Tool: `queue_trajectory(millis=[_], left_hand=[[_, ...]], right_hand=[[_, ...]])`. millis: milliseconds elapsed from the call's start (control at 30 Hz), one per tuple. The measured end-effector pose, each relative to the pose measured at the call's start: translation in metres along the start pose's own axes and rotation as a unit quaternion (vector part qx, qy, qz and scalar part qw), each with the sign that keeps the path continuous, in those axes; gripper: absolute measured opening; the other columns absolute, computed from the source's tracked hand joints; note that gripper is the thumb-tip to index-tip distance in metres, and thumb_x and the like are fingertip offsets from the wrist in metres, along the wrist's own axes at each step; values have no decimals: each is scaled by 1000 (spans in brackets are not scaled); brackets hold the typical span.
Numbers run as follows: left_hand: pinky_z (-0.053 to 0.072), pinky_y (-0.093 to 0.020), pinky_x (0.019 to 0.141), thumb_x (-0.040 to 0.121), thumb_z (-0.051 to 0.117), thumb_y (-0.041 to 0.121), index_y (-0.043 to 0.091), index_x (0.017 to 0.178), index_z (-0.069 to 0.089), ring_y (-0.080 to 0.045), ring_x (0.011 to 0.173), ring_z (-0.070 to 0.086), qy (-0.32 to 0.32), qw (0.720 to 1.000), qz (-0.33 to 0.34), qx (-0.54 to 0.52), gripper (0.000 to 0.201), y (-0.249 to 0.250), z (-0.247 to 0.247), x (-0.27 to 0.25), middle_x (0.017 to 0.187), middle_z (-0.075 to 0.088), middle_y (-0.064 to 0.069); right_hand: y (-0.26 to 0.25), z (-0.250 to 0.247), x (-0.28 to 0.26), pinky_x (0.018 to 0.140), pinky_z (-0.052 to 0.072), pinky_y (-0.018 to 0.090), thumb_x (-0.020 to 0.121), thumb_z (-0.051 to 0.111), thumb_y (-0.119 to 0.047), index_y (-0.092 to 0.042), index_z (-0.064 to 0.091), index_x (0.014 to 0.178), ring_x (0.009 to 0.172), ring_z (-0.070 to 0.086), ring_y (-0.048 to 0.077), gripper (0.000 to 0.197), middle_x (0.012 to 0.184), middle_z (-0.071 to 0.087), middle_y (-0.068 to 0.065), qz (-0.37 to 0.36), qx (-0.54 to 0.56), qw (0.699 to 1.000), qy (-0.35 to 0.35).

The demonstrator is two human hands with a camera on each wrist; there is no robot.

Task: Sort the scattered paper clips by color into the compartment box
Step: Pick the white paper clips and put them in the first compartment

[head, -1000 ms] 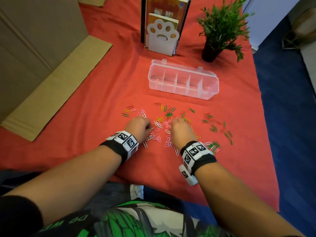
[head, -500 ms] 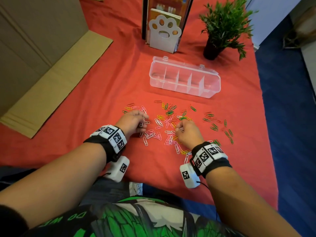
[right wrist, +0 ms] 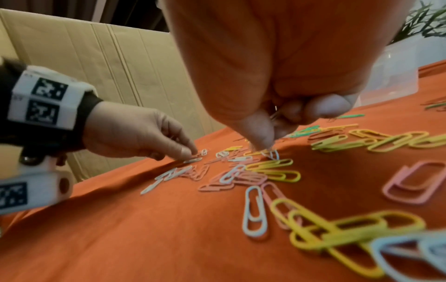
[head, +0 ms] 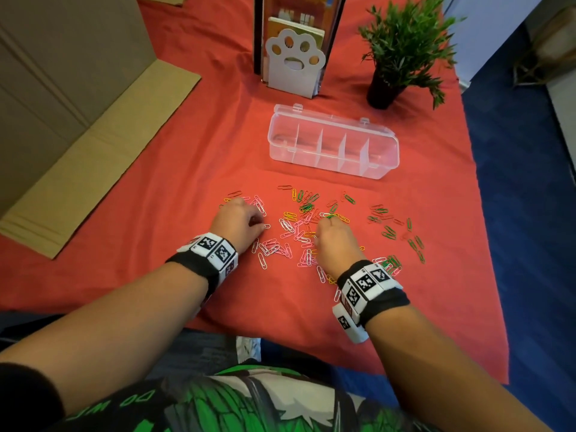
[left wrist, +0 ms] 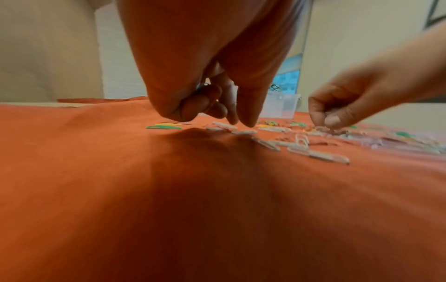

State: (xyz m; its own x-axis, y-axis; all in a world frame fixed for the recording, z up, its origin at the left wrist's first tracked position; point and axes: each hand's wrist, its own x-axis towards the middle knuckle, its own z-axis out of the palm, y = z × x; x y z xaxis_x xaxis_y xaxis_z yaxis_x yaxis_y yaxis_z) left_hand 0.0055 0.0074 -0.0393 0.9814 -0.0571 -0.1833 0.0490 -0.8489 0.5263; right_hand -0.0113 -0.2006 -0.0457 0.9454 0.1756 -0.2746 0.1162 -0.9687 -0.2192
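Where perhaps pinched, thin wire paper clips (head: 290,227)

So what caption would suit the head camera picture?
Both hands, left hand and right hand, pick among scattered paper clips before an empty compartment box.

bare cloth (head: 249,157) before compartment box (head: 333,145), plant (head: 402,48) behind right

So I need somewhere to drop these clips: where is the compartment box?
In the head view the compartment box sits on the red cloth beyond the paper clips, in front of the potted plant.
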Motion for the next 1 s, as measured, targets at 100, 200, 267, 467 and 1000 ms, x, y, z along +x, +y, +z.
queue_trajectory(millis=[100,200,267,467,1000], left_hand=[[44,-34,83,83,63,21,9,97,66,-29,94,56,-14,998,41,36,19,-2,10,-2,98,55,-12],[44,-37,82,87,56,20,7,93,61,-31,96,55,-28,998,43,48,15,-1,14,-3,101,54,-13],[43,-35,82,87,55,18,9,88,59,-30,94,55,-30,999,36,17,11,-1,13,-3,99,55,-13],[35,-15,45,91,50,9,22,86,54,-3,49,45,-57,914,-141,-376,15,3,-3,-3,68,48,2],[36,-10,40,95,35,5,23,77,55,2,38,44,-60,918,-154,-361,32,-1,-4,14,66,53,3]], right_hand=[[-2,2,-5,86,44,39,84,54,-4,-4,51,109,107,49,33,24,113,50,15,-11,-37,999,16],[-6,2,-2,89,43,39,85,51,-3,-3,51,110,107,49,34,25,115,49,16,-9,-28,1000,5],[-6,-2,3,88,42,37,86,51,-6,-5,53,103,105,51,33,17,112,51,16,14,32,999,-13],[-5,-26,8,60,37,26,90,43,-5,-23,49,81,66,46,12,21,72,50,-4,116,389,913,-48],[-56,-1,36,92,46,41,87,52,-22,-4,51,108,105,53,35,28,113,51,18,-5,29,999,12]])
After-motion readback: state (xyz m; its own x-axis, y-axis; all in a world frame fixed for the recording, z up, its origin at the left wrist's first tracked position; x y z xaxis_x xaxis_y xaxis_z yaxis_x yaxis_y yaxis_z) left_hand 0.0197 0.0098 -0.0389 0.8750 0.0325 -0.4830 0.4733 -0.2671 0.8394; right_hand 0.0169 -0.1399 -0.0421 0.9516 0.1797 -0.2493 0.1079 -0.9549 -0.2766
